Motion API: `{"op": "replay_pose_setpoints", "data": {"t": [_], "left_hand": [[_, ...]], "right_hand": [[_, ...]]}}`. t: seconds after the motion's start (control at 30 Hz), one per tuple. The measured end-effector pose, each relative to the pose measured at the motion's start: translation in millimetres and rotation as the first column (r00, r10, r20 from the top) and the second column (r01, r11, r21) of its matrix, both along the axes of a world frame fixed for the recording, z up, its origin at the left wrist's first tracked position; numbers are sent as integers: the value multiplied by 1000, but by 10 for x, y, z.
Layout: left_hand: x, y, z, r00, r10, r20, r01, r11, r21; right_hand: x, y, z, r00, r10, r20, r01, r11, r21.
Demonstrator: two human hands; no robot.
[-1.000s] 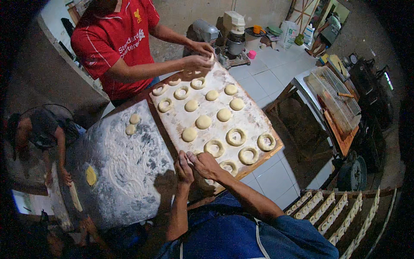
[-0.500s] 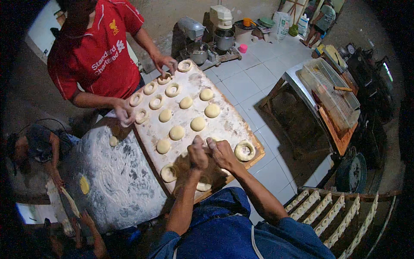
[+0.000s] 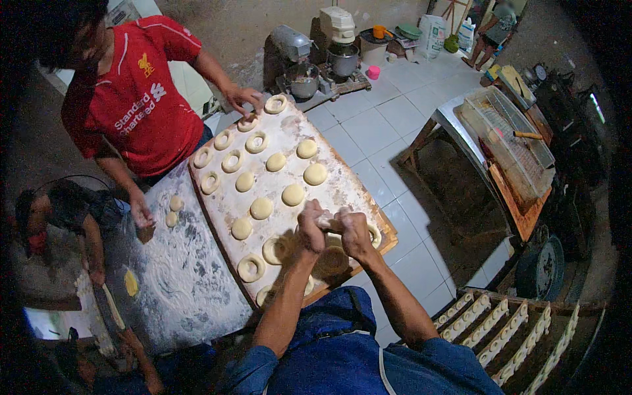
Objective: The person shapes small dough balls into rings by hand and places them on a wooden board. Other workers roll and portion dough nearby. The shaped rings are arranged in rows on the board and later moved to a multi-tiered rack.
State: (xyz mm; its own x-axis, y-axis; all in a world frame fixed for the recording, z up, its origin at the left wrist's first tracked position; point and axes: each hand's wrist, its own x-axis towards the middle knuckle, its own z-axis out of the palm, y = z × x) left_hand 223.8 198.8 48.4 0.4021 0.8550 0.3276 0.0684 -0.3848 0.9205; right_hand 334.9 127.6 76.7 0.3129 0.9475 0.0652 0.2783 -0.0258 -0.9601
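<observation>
Over the near part of a floury wooden board (image 3: 342, 172), my left hand (image 3: 311, 227) and my right hand (image 3: 355, 235) are closed on a pale piece of dough (image 3: 328, 222) stretched between them. Fingers partly hide its shape. Beside my left wrist lie a dough ring (image 3: 276, 250) and another dough ring (image 3: 251, 268). One more ring (image 3: 374, 236) shows partly behind my right hand. Flat dough rounds, among them one round (image 3: 293, 195), rest just beyond my hands. Several pressed rings, such as this ring (image 3: 232, 161), fill the board's far left part.
Across the board a co-worker in a red shirt (image 3: 141, 99) touches a far ring. A floured table (image 3: 197, 283) adjoins on the left, with two dough pieces (image 3: 174, 210). Other workers' arms reach in at far left. Trays of rings (image 3: 500, 329) stand right; mixers (image 3: 342, 52) stand behind.
My hands have shifted slightly right and moved apart, with the dough between them. The co-worker's near hand has left the board and hangs over the floured table, where a second dough piece shows.
</observation>
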Motion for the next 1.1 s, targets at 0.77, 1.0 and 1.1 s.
{"op": "replay_pose_setpoints", "data": {"t": [0.77, 1.0, 1.1], "left_hand": [[360, 226, -484, 967, 246, 67, -197, 889, -414], [391, 360, 67, 700, 133, -701, -110, 991, 79], [286, 368, 156, 815, -38, -578, 40, 999, -9]], "right_hand": [[447, -21, 28, 986, 26, -166, -26, 1000, 0], [631, -262, -205, 830, -168, 532, 245, 966, -78], [681, -238, -230, 856, -155, 493, 242, 963, -118]]}}
